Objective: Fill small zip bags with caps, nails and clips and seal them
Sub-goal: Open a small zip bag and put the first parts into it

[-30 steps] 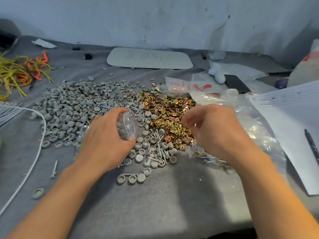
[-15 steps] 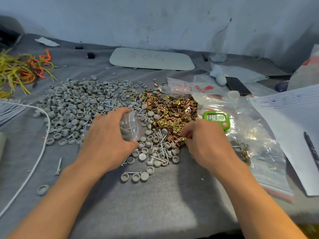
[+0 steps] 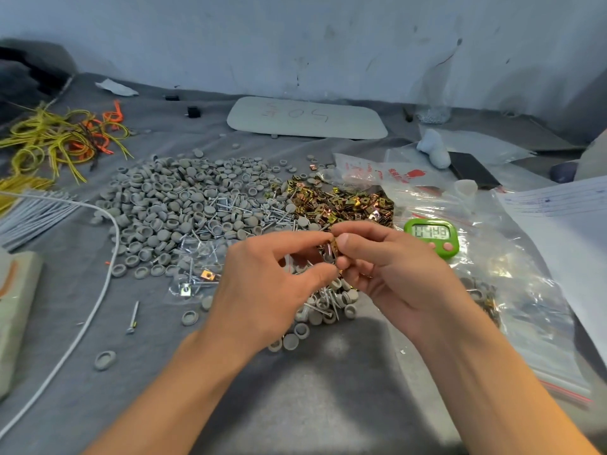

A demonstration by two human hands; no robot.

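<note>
Both hands meet above the middle of the grey cloth-covered desk (image 3: 328, 399). The left hand (image 3: 272, 287) and the right hand (image 3: 394, 277) each keep a narrow grip, with thumb and fingertips closed on the same small brass-coloured metal clip (image 3: 333, 248), which is held in the air between them. It is too small to tell whether there is one clip or several stuck together.

The small clear plastic zip bag (image 3: 193, 267) lies flat on the desk to the left of the clip, just beside the left hand's knuckles and lower than the held piece. It already holds a few nails and two clips. Its long axis seems to run away from the person, though I cannot tell which end is the mouth.

The left hand is clearly the nearer one to the bag, so it is probably the one to lift and open it while the right hand brings the clip across leftwards and down.

The supplies lie beyond the hands:
- the heap of round grey plastic caps (image 3: 170, 205) on the left
- the silver nails (image 3: 239, 208) in the middle
- the pile of brass-coloured clips (image 3: 345, 201) on the right

A green digital timer (image 3: 431, 236) sits on the large clear plastic bags (image 3: 512, 290) to the right.
</note>
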